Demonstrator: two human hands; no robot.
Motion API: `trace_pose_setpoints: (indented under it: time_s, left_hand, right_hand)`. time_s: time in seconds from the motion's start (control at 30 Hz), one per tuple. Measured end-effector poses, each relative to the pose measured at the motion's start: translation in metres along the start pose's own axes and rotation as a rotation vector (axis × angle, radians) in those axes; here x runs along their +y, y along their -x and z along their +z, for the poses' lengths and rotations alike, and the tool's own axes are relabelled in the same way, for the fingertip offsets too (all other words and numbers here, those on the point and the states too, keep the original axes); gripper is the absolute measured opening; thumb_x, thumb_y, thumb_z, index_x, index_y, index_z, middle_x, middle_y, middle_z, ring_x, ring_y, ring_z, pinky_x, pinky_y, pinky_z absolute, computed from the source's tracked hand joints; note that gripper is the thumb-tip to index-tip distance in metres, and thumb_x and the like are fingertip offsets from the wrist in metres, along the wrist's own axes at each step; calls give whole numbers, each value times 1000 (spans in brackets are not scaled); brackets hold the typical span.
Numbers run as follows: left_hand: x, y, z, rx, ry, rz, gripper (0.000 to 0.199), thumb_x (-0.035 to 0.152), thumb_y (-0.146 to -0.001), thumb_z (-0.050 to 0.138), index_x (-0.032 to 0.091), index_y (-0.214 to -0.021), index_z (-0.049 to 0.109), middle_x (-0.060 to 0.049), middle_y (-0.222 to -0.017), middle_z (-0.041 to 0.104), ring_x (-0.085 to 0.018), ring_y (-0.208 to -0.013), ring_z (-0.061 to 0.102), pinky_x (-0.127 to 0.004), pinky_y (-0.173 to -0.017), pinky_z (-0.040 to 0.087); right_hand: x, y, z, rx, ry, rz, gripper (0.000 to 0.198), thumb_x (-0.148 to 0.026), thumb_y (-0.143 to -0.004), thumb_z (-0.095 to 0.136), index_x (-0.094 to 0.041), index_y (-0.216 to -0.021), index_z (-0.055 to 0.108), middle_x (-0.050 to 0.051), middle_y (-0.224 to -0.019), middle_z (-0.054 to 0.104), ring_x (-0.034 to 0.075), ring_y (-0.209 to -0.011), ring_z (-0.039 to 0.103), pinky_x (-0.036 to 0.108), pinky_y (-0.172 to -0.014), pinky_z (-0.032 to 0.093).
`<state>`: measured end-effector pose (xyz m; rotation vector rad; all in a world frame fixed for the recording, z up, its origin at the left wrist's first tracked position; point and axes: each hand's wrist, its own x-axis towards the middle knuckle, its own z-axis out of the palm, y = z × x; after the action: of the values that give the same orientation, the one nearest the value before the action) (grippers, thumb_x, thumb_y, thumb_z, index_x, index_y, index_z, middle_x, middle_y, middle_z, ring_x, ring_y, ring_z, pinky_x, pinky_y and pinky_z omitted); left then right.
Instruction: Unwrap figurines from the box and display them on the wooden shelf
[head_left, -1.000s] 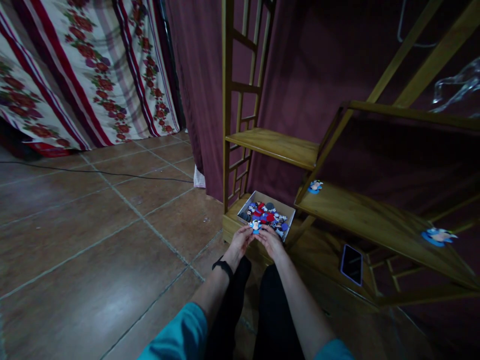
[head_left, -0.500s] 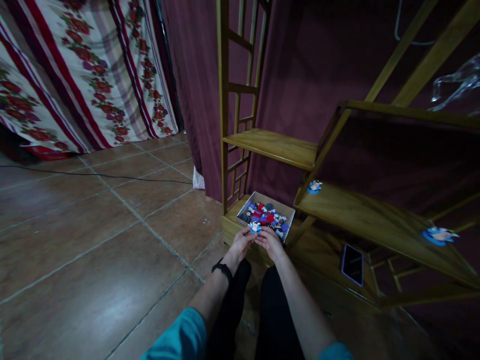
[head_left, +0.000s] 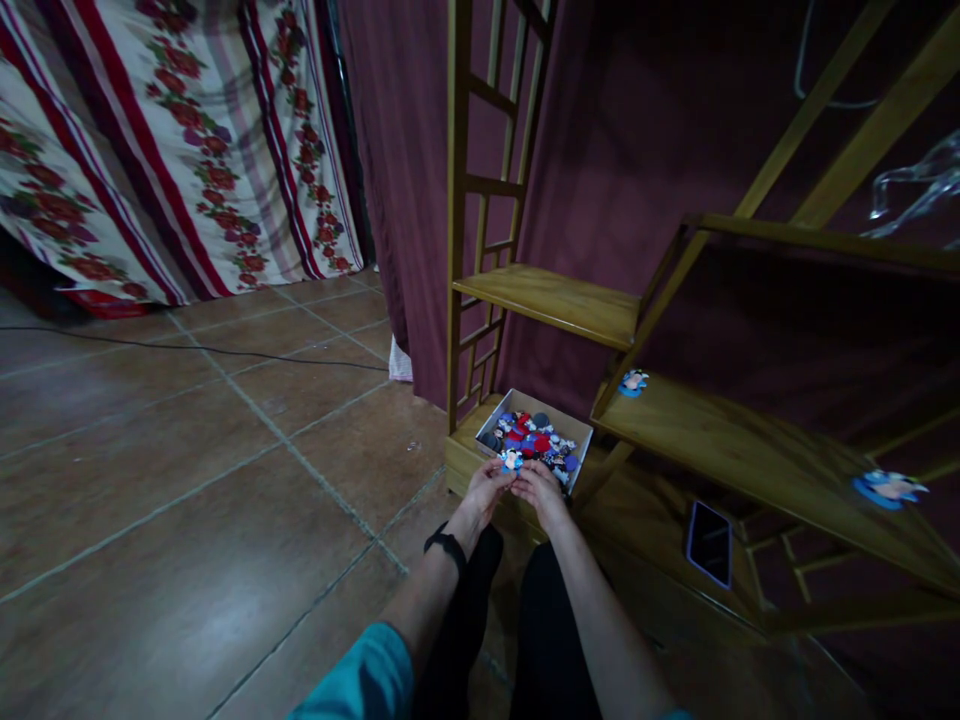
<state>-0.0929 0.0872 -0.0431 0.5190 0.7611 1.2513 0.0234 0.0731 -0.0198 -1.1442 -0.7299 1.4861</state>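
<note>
Between my two hands is a small blue-and-white figurine (head_left: 511, 460), upright at the near edge of a shallow box. My left hand (head_left: 484, 492) pinches it from the left, and my right hand (head_left: 541, 490) has its fingertips closed on its right side. Behind it, the open cardboard box (head_left: 581, 432) holds many small red, purple, grey and white figurines (head_left: 534, 432). Two similar blue-based figurines stand on the shelf to the right: a nearer-to-box figurine (head_left: 634, 382) at its left end and a far-right figurine (head_left: 889, 489).
A wooden shelf unit (head_left: 555, 300) with slatted sides rises before me. On its low right board lies a phone (head_left: 709, 543). A clear horse-like ornament (head_left: 919, 185) sits upper right. A black cable (head_left: 225, 350) crosses the tiled floor, near a flowered curtain (head_left: 187, 140).
The view has shifted slightly, so the shelf and box appear a little lower and further right. Both hands keep holding the figurine in nearly the same place.
</note>
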Motion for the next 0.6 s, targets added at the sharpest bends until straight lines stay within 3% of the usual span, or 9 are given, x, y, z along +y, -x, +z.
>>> trace_pose_setpoints:
  time_s: [0.27, 0.6]
  left_hand:
    - [-4, -1, -1, -1, -54, 98, 43, 16, -45, 80, 13, -83, 59, -2, -70, 65, -13, -63, 60, -25, -64, 44]
    - [-3, 0, 2, 45, -132, 142, 44, 17, -42, 81, 14, -80, 58, -1, -70, 63, -12, -64, 58, -26, -66, 43]
  right_hand:
    - [-3, -2, 5, 89, -8, 39, 30, -33, -55, 67, -21, -80, 55, -1, -64, 65, 13, -57, 61, 27, -60, 50]
    - [3, -7, 2, 79, -3, 37, 28, -29, -55, 67, -21, -81, 57, -1, -66, 66, 14, -59, 62, 28, -61, 49]
